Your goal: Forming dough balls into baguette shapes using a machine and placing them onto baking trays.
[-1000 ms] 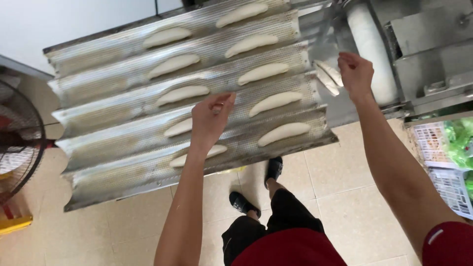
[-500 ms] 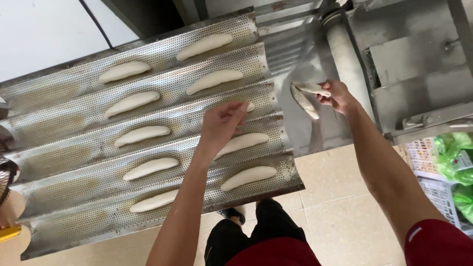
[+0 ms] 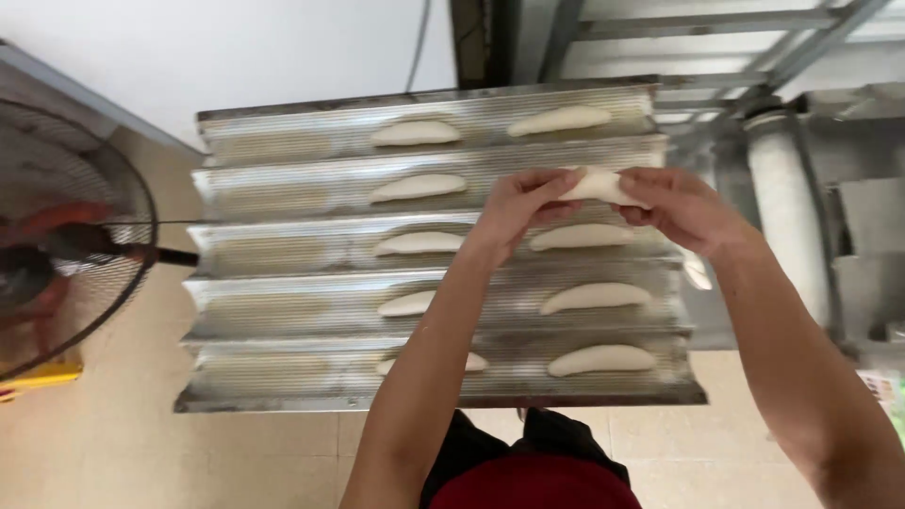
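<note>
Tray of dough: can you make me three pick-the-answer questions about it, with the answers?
1. Where is the fan?
A. Left of the tray
B. Right of the tray
C. On the tray

2. How many long grooves does the tray have?
A. Three
B. Five
C. Eight

3. How is the dough piece above the tray held?
A. By the left hand and the right hand together
B. By one hand only
C. By nothing, it lies flat

Answers: 1 A, its wire guard shows at the picture's left edge; 2 B, five grooves run side by side; 3 A, fingers of both hands grip its ends.
</note>
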